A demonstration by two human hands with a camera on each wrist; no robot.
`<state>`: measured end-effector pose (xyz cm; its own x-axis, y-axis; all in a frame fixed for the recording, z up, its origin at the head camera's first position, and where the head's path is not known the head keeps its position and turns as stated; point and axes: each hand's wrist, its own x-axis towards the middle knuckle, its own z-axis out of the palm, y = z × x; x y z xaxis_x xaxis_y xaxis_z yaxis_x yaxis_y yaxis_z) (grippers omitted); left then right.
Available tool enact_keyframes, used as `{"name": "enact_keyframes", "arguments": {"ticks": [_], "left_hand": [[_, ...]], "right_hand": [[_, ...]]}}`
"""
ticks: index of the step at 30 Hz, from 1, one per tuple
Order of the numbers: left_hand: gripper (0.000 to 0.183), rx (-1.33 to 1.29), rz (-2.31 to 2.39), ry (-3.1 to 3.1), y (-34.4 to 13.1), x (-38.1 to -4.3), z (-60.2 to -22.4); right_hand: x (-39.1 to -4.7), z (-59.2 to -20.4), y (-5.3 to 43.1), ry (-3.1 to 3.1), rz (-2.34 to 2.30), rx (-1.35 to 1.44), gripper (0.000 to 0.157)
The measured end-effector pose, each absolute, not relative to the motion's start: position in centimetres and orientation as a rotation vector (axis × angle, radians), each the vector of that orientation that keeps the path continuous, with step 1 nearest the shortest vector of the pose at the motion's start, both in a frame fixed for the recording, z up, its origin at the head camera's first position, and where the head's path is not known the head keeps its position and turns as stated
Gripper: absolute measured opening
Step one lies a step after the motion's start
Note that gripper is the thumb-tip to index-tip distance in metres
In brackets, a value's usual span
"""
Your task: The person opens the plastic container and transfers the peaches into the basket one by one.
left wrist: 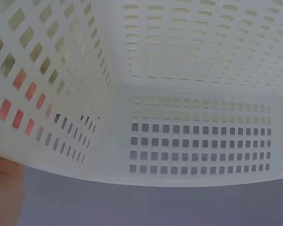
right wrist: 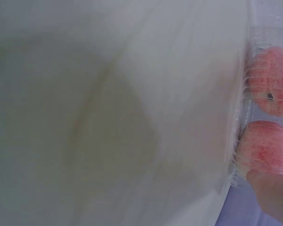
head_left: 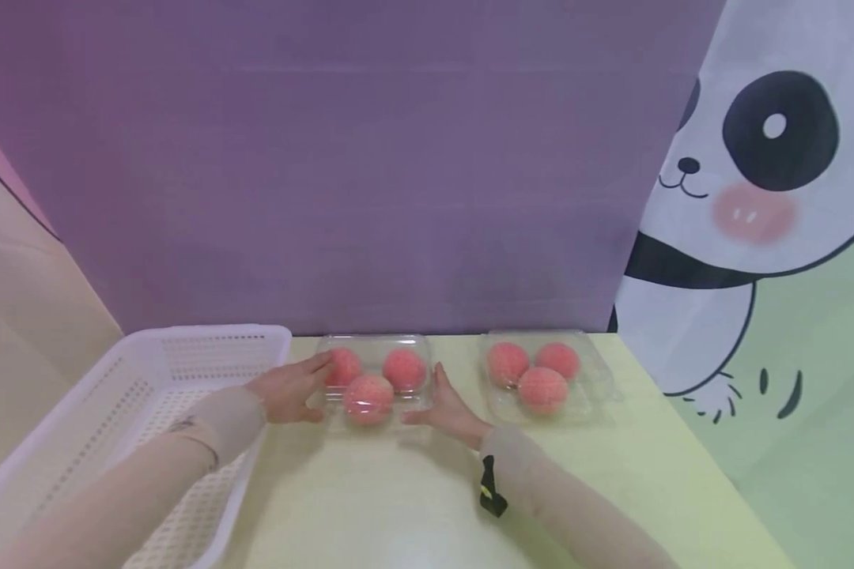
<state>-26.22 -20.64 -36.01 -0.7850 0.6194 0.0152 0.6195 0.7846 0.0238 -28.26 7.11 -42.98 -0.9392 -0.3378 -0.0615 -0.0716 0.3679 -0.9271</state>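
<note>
In the head view a clear plastic box [head_left: 416,401] holding three pink peaches [head_left: 368,398] stands on the table between my hands. My left hand [head_left: 289,393] is at its left side, fingers reaching to the rim and thumb spread toward me. My right hand [head_left: 454,411] is at its right side, fingers pointing away and thumb by the front corner. The right wrist view shows a peach [right wrist: 265,148] behind ribbed plastic, close to a fingertip. In the left wrist view part of the left hand [left wrist: 5,190] appears beside the basket. Whether the lid is fastened cannot be told.
A white slotted plastic basket [head_left: 236,506] stands left of the box, under my left forearm. To the right is a second clear box [head_left: 494,403] with three peaches. A purple panel [head_left: 384,174] rises behind the pale yellow table [head_left: 370,506].
</note>
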Motion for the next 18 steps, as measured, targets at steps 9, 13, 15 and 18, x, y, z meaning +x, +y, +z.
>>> {"name": "enact_keyframes", "arguments": {"ticks": [9,13,15,18], "left_hand": [[0.067,-1.165,0.018,-2.929,-20.56,-26.20,-35.69],[0.066,-1.211,0.109,-2.917,-20.28,-26.29,-35.53],[0.064,-1.223,0.155,-2.930,-20.10,-26.30,-35.45],[0.061,-1.217,0.206,-2.968,-19.77,-26.24,-35.49]], "right_hand": [[-28.26,-43.69,7.11,2.276,-1.715,-0.324,0.114],[-28.36,-43.87,7.13,2.250,-1.746,-0.315,0.111],[-28.44,-43.97,7.09,2.243,-1.752,-0.313,0.111],[-28.43,-44.06,7.03,2.239,-1.751,-0.307,0.111]]}}
